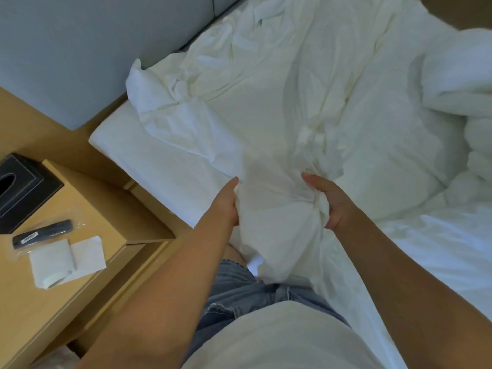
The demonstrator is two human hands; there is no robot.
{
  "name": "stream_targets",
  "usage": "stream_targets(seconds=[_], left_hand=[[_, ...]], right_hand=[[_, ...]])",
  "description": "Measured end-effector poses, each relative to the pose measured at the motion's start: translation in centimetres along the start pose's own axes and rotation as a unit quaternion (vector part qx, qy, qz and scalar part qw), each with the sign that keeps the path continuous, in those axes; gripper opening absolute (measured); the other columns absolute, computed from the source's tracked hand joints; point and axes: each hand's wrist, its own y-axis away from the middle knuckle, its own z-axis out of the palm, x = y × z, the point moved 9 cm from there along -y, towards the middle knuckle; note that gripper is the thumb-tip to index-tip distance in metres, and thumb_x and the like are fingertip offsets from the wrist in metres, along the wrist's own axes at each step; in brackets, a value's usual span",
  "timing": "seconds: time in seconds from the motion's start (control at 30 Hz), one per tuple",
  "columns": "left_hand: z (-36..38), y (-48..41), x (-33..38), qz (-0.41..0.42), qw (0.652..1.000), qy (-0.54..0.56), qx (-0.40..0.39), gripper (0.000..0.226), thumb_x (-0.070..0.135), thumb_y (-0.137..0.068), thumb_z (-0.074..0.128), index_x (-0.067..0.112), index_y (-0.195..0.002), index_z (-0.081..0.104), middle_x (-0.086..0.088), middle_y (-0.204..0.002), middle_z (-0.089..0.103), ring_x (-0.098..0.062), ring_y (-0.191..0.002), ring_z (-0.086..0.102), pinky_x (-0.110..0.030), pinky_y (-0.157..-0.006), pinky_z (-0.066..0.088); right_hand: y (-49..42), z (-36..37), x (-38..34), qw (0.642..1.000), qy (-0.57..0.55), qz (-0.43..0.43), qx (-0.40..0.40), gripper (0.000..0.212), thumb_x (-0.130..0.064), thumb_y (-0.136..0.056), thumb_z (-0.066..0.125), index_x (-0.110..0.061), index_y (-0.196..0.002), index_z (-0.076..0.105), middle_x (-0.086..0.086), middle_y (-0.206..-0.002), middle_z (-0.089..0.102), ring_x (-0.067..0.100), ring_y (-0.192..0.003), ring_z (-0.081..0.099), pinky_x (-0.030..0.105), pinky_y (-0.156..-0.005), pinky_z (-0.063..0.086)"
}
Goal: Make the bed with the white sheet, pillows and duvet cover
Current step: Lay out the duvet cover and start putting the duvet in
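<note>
The right hand (331, 202) is curled tightly round a bunched wad of the crumpled white cotton sheet (266, 123), thumb pointing up toward the headboard. The left hand (226, 203) lies on the opposite flank of the same gathered fold with its fingers mostly hidden behind the cloth; it seems to grip, but how firmly cannot be told. Between the two hands the fabric rises in a loose hump, and from there the sheet runs away from the person, its long axis stretching diagonally up the white mattress (149, 155) toward the grey padded headboard (80, 49). So the bulk of the sheet lies ahead of both hands, roughly equally near to each, and any spreading pull probably has to go along that line. A puffy white duvet (458, 83) is heaped to the right. On the left stands a pale wooden bedside tabletop (40, 302) carrying a black leather tissue box (21, 190), a dark remote in plastic wrap (42, 234) and white paper cards (66, 258).
</note>
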Motion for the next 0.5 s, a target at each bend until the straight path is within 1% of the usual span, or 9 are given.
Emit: stream_targets(seconds=[0.07, 0.17, 0.2, 0.23, 0.27, 0.3, 0.33, 0.4, 0.5], left_hand=[[2.8, 0.1, 1.3, 0.052, 0.998, -0.016, -0.011, 0.035, 0.019, -0.098, 0.048, 0.0, -0.127, 0.053, -0.016, -0.127, 0.058, -0.029, -0.116, 0.056, -0.031, -0.078, 0.05], [4.7, 1.9, 4.2, 0.195, 0.978, -0.068, 0.004, 0.025, 0.015, -0.083, 0.066, 0.003, -0.105, 0.064, -0.012, -0.098, 0.066, -0.023, -0.082, 0.066, -0.026, -0.064, 0.055], [4.3, 2.9, 5.0, 0.271, 0.948, -0.159, 0.049, 0.029, 0.019, -0.08, 0.069, 0.004, -0.104, 0.063, -0.008, -0.094, 0.064, -0.022, -0.084, 0.064, -0.027, -0.07, 0.052], [3.9, 3.8, 4.9, 0.334, 0.895, -0.279, 0.097, 0.034, 0.023, -0.082, 0.068, 0.004, -0.109, 0.06, -0.003, -0.097, 0.061, -0.019, -0.092, 0.059, -0.025, -0.076, 0.047], [3.4, 4.6, 3.8, 0.366, 0.84, -0.381, 0.125, 0.032, 0.025, -0.088, 0.063, 0.005, -0.112, 0.058, 0.002, -0.097, 0.057, -0.016, -0.097, 0.055, -0.02, -0.077, 0.04], [2.8, 4.9, 1.9, 0.347, 0.819, -0.44, 0.122, 0.022, 0.027, -0.092, 0.057, 0.009, -0.104, 0.059, 0.007, -0.092, 0.055, -0.016, -0.099, 0.054, -0.016, -0.073, 0.035], [1.8, 4.4, -0.2, 0.299, 0.828, -0.463, 0.107, 0.017, 0.029, -0.095, 0.052, 0.014, -0.089, 0.058, 0.01, -0.083, 0.054, -0.018, -0.097, 0.057, -0.016, -0.068, 0.034], [-0.4, 3.1, -2.2, 0.206, 0.884, -0.41, 0.095, 0.024, 0.033, -0.093, 0.056, 0.018, -0.074, 0.055, 0.009, -0.072, 0.057, -0.021, -0.087, 0.062, -0.02, -0.061, 0.04], [-1.3, 1.6, -1.2, 0.084, 0.984, -0.153, 0.03, 0.017, 0.024, -0.088, 0.062, 0.011, -0.078, 0.07, -0.004, -0.081, 0.069, -0.024, -0.085, 0.064, -0.024, -0.063, 0.049]], right_hand=[[0.2, -0.5, -0.4, 0.995, 0.085, 0.037, 0.021, 0.016, -0.011, -0.066, 0.065, -0.013, -0.076, 0.079, 0.008, -0.084, 0.074, 0.022, -0.075, 0.072, 0.033, -0.061, 0.058], [0.0, -0.4, -2.0, 0.998, 0.055, 0.019, 0.036, 0.017, -0.007, -0.066, 0.061, -0.008, -0.073, 0.076, 0.01, -0.081, 0.073, 0.024, -0.072, 0.071, 0.033, -0.059, 0.058], [-0.2, -0.4, -2.5, 0.999, 0.015, -0.002, 0.044, 0.016, -0.007, -0.067, 0.059, -0.007, -0.071, 0.075, 0.01, -0.078, 0.072, 0.024, -0.07, 0.071, 0.033, -0.06, 0.058], [-0.4, -0.3, -2.7, 0.998, -0.024, -0.018, 0.05, 0.015, -0.006, -0.068, 0.057, -0.007, -0.068, 0.072, 0.008, -0.073, 0.07, 0.023, -0.067, 0.069, 0.033, -0.061, 0.058], [-0.8, -0.2, -2.5, 0.997, -0.051, -0.024, 0.055, 0.016, -0.005, -0.072, 0.054, -0.009, -0.066, 0.068, 0.007, -0.069, 0.066, 0.023, -0.065, 0.067, 0.033, -0.062, 0.058], [-1.0, 0.1, -1.8, 0.997, -0.059, -0.017, 0.056, 0.017, -0.004, -0.076, 0.05, -0.01, -0.067, 0.064, 0.007, -0.068, 0.063, 0.022, -0.065, 0.064, 0.033, -0.064, 0.057], [-1.2, 0.6, -0.8, 0.997, -0.051, -0.001, 0.053, 0.015, -0.005, -0.078, 0.048, -0.01, -0.071, 0.061, 0.007, -0.071, 0.061, 0.023, -0.068, 0.062, 0.034, -0.067, 0.056], [-1.2, 1.6, 1.0, 0.998, -0.043, 0.026, 0.034, 0.018, -0.007, -0.071, 0.047, -0.008, -0.073, 0.065, 0.01, -0.077, 0.063, 0.027, -0.073, 0.064, 0.036, -0.068, 0.055], [-1.2, 1.9, 1.4, 0.996, -0.085, 0.011, -0.001, 0.032, -0.008, -0.065, 0.044, -0.008, -0.07, 0.075, 0.01, -0.079, 0.072, 0.027, -0.073, 0.071, 0.037, -0.062, 0.058]])
